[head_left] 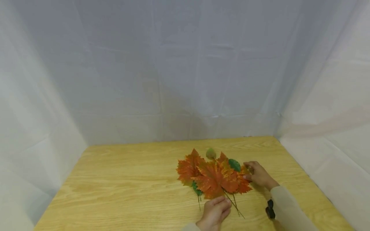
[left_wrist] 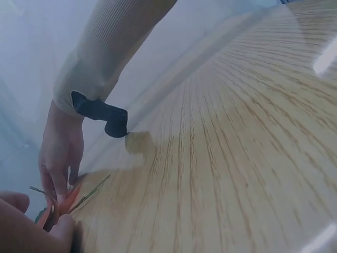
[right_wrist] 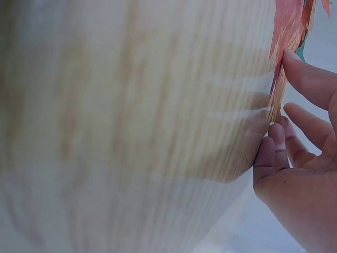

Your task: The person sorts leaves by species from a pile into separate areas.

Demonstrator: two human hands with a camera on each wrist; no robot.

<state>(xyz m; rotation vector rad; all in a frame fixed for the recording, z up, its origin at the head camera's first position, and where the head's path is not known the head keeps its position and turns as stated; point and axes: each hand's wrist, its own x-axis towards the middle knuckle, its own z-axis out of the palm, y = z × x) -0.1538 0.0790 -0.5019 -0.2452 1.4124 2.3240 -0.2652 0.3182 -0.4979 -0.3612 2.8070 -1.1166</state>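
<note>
Lying on the wooden table (head_left: 115,179), head view: jagged orange-red leaves (head_left: 212,179), thin stems (head_left: 234,204); left hand (head_left: 215,211) curled at lower edge, can't tell its hold. Left wrist: leaves between hands. Right wrist: right hand (right_wrist: 310,182), fingers (right_wrist: 308,81) parted, touching leaf edge.

Under the right hand (head_left: 260,175) lies a wood-grained tabletop (head_left: 121,179); beyond this hand hangs a creased grey sheet (head_left: 179,64), perhaps of cloth.
</note>
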